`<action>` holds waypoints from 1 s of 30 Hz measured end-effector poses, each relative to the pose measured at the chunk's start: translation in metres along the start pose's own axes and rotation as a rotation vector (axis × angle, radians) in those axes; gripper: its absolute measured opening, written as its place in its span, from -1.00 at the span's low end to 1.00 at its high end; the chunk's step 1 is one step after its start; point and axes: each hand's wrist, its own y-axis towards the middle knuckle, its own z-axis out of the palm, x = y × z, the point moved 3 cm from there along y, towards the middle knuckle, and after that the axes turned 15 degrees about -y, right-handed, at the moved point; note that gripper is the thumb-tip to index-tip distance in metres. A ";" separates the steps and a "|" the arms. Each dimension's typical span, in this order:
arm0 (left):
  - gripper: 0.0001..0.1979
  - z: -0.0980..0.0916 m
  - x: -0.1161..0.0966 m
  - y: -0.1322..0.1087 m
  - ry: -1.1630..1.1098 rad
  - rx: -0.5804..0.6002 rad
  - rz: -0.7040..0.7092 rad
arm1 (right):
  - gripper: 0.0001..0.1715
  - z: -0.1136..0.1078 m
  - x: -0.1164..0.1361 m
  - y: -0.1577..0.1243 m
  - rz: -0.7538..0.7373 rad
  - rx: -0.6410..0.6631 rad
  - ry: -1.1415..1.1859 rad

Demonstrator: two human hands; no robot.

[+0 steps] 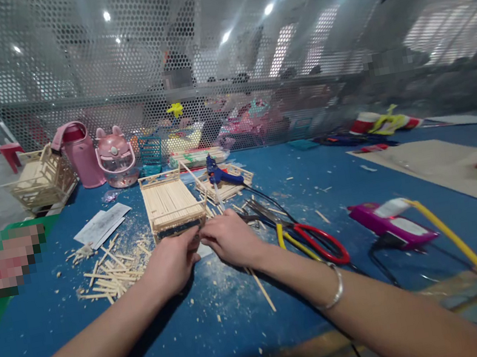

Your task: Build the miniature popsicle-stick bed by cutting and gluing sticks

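Observation:
My left hand [172, 261] and my right hand [230, 238] meet on the blue tabletop [226, 316], fingers curled and pinched together at the near edge of a small bed-like model made of wooden sticks [171, 202]. Both hands touch that near edge. What the fingertips pinch is too small to make out. A thin wooden stick [262, 290] lies under my right wrist, which wears a silver bracelet [335, 294]. A blue glue gun [219, 175] rests on a second stick frame [225, 185] just behind.
Loose sticks and sawdust [107, 272] lie to the left. Red-handled scissors [321, 241], yellow-handled pliers [289, 240], a purple device [392, 224] with a yellow cable sit right. A stick house [39, 176], pink bottles [81, 154] and a mesh screen [198, 56] stand behind.

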 end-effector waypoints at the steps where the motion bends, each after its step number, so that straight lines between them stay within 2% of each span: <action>1: -0.51 0.000 0.000 0.000 -0.002 -0.001 0.000 | -0.81 -0.001 0.001 0.000 -0.003 0.004 -0.004; 5: -0.54 -0.001 0.000 -0.001 -0.010 0.004 0.000 | -0.80 -0.002 0.005 -0.001 -0.055 0.020 -0.012; 11: -0.52 -0.001 -0.001 -0.001 0.017 -0.012 0.002 | -0.80 -0.002 0.002 0.001 -0.020 0.006 0.054; 13: -0.50 0.000 0.000 -0.001 0.029 -0.022 -0.015 | -0.81 -0.003 -0.001 0.000 -0.017 0.023 0.199; 16: -0.50 -0.001 -0.001 -0.003 -0.006 -0.055 -0.015 | -0.80 -0.003 -0.009 -0.002 0.129 0.077 0.583; 18: -0.59 -0.003 -0.005 -0.006 -0.075 -0.078 0.018 | -0.80 -0.002 -0.011 -0.002 0.218 0.110 0.825; 21: -0.76 -0.008 -0.012 -0.011 -0.180 -0.134 0.028 | -0.83 -0.003 -0.009 -0.001 0.227 0.106 1.030; 25: -0.79 -0.011 -0.017 -0.016 -0.329 -0.190 -0.083 | -0.87 -0.009 -0.006 -0.003 0.197 0.050 1.071; 30: -0.74 -0.001 -0.015 -0.014 -0.801 -0.087 -0.237 | -0.87 -0.012 -0.008 -0.005 0.153 -0.015 1.124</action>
